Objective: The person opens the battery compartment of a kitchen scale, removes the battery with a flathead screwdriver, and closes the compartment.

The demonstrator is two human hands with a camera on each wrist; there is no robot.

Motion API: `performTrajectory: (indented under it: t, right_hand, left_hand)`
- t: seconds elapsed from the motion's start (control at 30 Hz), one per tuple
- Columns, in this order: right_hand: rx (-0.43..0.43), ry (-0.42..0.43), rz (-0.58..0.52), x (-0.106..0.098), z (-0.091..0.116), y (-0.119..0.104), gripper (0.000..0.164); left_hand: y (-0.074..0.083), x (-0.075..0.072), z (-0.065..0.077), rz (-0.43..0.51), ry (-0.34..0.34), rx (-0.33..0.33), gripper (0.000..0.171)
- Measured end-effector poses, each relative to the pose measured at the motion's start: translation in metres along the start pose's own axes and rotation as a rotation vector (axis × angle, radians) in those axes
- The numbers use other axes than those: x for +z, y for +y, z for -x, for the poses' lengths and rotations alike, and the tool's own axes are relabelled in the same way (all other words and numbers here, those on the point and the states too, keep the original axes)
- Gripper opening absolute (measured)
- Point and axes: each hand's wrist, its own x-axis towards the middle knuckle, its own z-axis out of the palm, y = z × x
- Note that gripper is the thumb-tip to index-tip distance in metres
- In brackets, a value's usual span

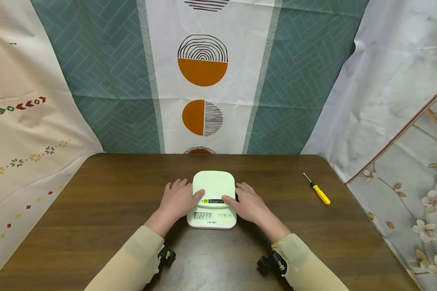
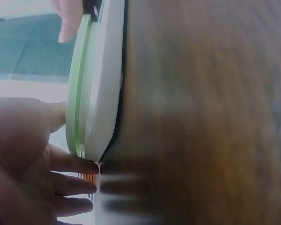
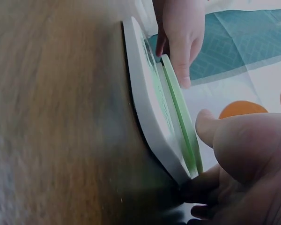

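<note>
A white and pale green digital kitchen scale lies flat on the table, with digits lit on its display. My left hand holds it by the left side, thumb over the top plate and fingers down along the edge, their tips near the wood. On the opposite side my right hand holds it likewise, its thumb at the plate and its fingers by the side. Seen from the right wrist, the scale's white base rests on the tabletop.
A screwdriver with a yellow and black handle lies on the right part of the brown wooden table. Patterned curtains hang behind the table and along both sides.
</note>
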Motion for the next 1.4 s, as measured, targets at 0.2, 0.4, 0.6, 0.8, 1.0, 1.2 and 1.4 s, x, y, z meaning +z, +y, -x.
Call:
performTrajectory:
  t: [0.2,0.4,0.6,0.8,1.0,1.2,1.4]
  right_hand:
    - [-0.019,0.008,-0.071,0.003,0.000,-0.004,0.069]
    - [-0.096,0.046,-0.101,0.012,-0.007,0.010,0.074]
    - [-0.126,0.044,-0.168,-0.002,0.000,-0.003,0.053]
    - [-0.081,0.040,-0.179,-0.004,0.002,-0.007,0.049]
    - [-0.067,0.075,-0.192,-0.007,0.003,-0.011,0.056]
    - [-0.055,0.093,-0.215,-0.013,0.008,-0.016,0.065]
    - [-0.080,0.102,-0.280,-0.020,0.010,-0.019,0.064]
  left_hand:
    - [-0.001,0.002,-0.001,0.084,-0.016,-0.011,0.068]
    - [-0.011,0.015,-0.012,0.172,0.014,0.017,0.072]
    - [-0.015,0.018,-0.019,0.194,0.086,0.076,0.070]
    - [0.002,-0.009,-0.001,0.202,0.075,0.056,0.054]
    - [0.007,-0.015,0.004,0.199,0.082,0.026,0.057]
    - [0.009,-0.015,0.004,0.226,0.127,0.035,0.059]
    - [0.012,-0.016,0.005,0.214,0.179,0.054,0.061]
